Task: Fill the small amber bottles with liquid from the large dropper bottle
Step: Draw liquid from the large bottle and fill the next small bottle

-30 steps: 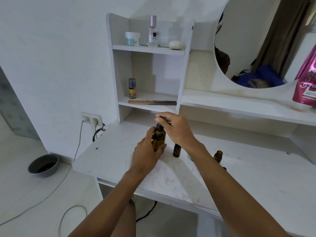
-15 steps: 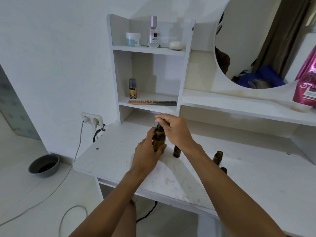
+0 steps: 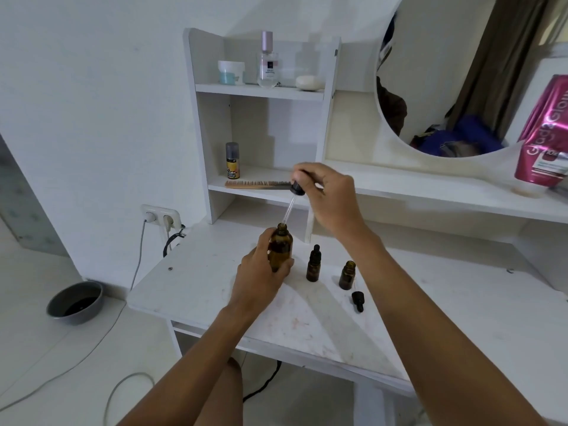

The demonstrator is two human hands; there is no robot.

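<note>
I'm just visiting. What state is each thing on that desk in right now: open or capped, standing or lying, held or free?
Large bottle, uncapped, upright on desk, gripped by left hand.
Dropper, out of the bottle, tip at its mouth, pinched by right hand.
Capped small bottle, upright, free.
Open small bottle, upright, free.
Loose cap, lying on its side, free.

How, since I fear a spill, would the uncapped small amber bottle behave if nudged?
The uncapped small bottle looks narrow and tall, so it would probably tip. It seems glass, likely rigid and smooth. Being open, any contents could spill.
</note>
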